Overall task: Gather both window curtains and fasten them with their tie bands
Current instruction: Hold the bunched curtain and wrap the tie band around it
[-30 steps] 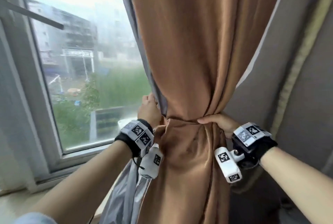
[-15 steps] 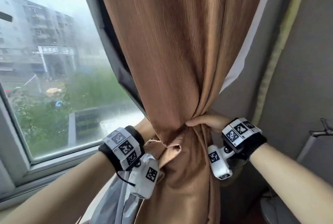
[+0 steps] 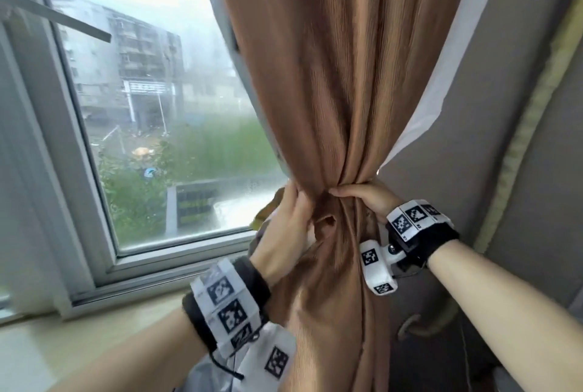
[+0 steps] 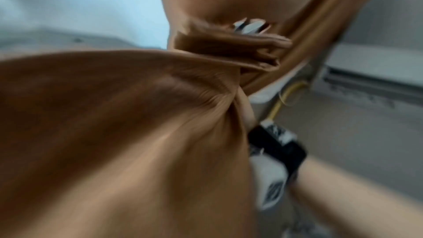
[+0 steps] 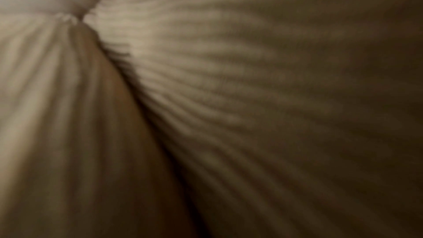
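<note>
Head view shows the left hand [image 3: 285, 234] and right hand [image 3: 369, 201] both clenching the gathered brown curtain [image 3: 331, 92] beside the window [image 3: 157, 123], while only the blurred left wrist view shows the tie band [image 4: 228, 50] wrapped around it.

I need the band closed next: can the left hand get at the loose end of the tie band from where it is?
Probably yes. The left hand already rests on the gathered brown curtain at its waist, beside the folded band end. The right hand grips the far side and does not block it.
</note>
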Motion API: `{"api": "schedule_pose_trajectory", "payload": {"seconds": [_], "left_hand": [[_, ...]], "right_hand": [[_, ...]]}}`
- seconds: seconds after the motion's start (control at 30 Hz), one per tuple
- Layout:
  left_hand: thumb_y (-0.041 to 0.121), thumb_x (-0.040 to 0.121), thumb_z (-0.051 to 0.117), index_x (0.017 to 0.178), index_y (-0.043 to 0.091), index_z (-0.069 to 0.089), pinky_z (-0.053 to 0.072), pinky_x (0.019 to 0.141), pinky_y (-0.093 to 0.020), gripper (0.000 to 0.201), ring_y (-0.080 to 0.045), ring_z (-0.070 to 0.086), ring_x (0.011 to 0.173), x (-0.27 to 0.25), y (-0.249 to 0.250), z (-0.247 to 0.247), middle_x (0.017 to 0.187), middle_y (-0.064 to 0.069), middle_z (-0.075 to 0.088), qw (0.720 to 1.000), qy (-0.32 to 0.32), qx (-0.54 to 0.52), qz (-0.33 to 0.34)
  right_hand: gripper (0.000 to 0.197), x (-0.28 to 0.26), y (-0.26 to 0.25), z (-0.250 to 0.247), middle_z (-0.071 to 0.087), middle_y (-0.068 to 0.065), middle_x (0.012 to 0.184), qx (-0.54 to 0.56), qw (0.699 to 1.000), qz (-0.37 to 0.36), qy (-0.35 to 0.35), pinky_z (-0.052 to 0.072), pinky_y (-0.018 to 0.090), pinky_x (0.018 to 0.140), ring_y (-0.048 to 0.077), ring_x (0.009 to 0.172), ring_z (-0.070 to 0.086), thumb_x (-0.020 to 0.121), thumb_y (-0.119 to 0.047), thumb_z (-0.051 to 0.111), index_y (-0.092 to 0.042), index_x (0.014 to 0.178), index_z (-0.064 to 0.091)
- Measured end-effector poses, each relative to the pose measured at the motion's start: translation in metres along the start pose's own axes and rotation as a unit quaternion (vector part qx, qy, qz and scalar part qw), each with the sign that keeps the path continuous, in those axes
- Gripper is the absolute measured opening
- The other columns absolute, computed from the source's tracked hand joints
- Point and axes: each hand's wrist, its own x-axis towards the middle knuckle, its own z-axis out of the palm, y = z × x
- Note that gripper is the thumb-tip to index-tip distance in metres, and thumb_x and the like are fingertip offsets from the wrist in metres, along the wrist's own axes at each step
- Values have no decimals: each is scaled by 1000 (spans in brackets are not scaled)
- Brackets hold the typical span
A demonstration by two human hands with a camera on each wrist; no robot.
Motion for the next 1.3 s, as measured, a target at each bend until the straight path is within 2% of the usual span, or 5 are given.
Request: {"api": "schedule_pose_trajectory", "payload": {"seconds": [0.53,0.7,0.8,1.1,1.3], "left_hand": [[81,28,76,125,32,53,41,105,-24,112,4,49,118,51,-57,62,123,19,56,988,69,106,-91],[59,37,76,114,26,61,52,84,-18,85,4,60,101,55,-56,71,107,15,66,985,94,102,-102],[59,49,59,116,22,60,36,65,1,76,-3,61,95,55,-47,67,105,9,65,979,112,123,-114],[23,64,83,112,14,63,39,83,-19,53,-22,60,110,34,-41,41,119,-5,65,968,173,48,-177],[17,61,85,116,10,62,43,94,-25,60,-20,59,110,18,-45,16,118,-4,63,962,184,0,-202]], "right_hand": [[49,-15,0,3,71,7,104,39,999,-4,4,50,27,91,17,98,68,72,-16,74,-2,117,61],[57,-17,-1,2,70,7,76,-6,1000,3,-5,48,14,59,22,69,62,57,-35,81,-1,99,64],[68,-16,0,4,71,-4,103,12,998,-4,-55,49,18,83,8,99,65,58,-28,78,-11,120,57],[26,-5,6,-44,70,-6,72,156,978,-7,-137,53,22,69,8,71,67,50,-27,88,-22,70,73],[32,14,2,-17,58,0,61,87,994,-18,68,46,17,56,-2,47,57,92,10,35,-14,75,50]]}}
